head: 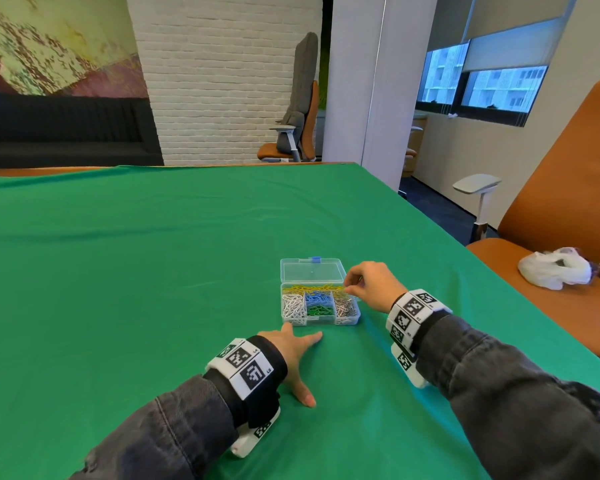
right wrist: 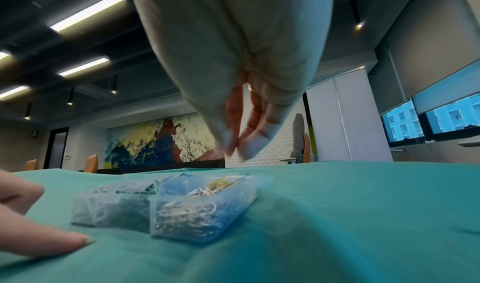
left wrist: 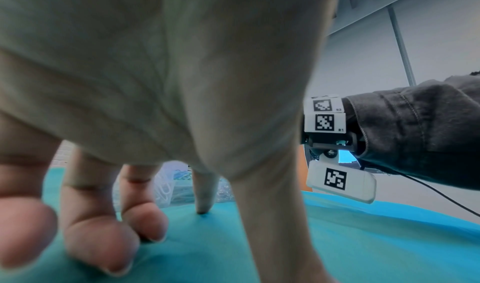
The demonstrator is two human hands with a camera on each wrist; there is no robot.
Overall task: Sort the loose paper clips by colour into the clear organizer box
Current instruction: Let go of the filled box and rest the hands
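Now our right hand (head: 369, 284) hovers at organizer box (head: 321, 320) right far corner, thumb and fingertips pinched together; whether clip sits between them, we cannot tell. Our left hand (head: 293, 355) spread flat on green cloth (head: 153, 271), just before box near wall. Box lid (head: 312, 270) open, lying back. Compartments filled by colour: yellow, white, blue, green, silver. No loose clips visible on cloth; we judge sorting nearly finished. Table edge near right forearm; wide room left and ahead.

Green cloth (head: 153, 271), orange chair (head: 551, 220) w/ white bag (head: 553, 268).
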